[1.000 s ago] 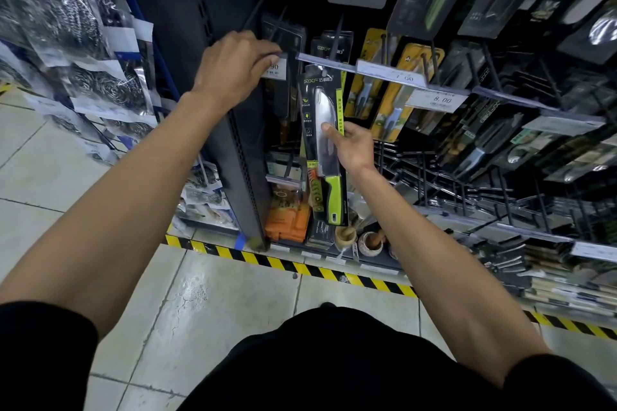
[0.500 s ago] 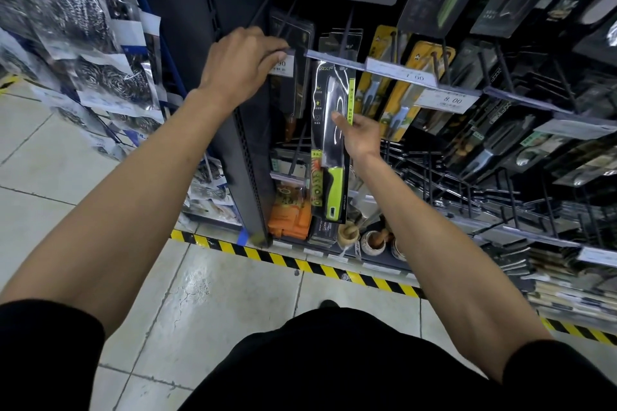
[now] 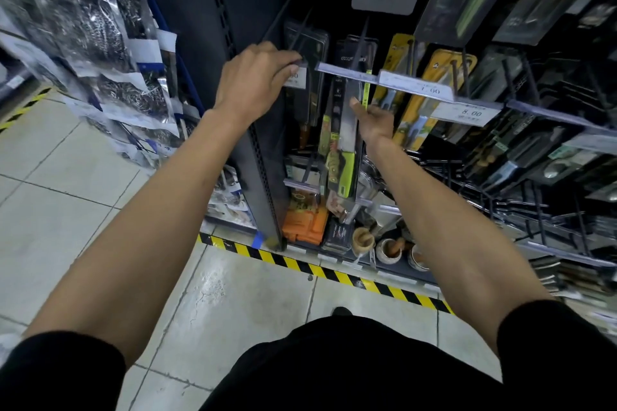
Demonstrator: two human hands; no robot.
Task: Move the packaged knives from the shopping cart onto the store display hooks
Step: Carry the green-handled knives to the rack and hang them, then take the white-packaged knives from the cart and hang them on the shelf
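Observation:
A packaged knife [image 3: 345, 130] with a steel blade and lime-green handle hangs upright under a display hook [image 3: 362, 40]. Its top is hidden behind the price rail [image 3: 347, 74]. My right hand [image 3: 375, 122] grips the package's right edge at mid-height, thumb across its front. My left hand [image 3: 258, 83] is up at the neighbouring hook to the left, its fingers curled over the hook's end where a white price tag [image 3: 295, 78] sits. Another dark knife pack [image 3: 309, 53] hangs on that hook. No shopping cart is in view.
A dark shelf upright [image 3: 263, 160] stands just left of the knife. Yellow knife packs [image 3: 420, 103] and many bare hooks [image 3: 500, 183] fill the right side. Bags of steel scourers [image 3: 110, 53] hang at the left. Orange boxes [image 3: 305, 220] and small jars sit low, above the hazard-striped floor edge [image 3: 334, 272].
My right hand has pushed the green-handled knife pack up and deeper along the hook, so its top now sits behind the price rail. My left hand stayed at the left hook's tag.

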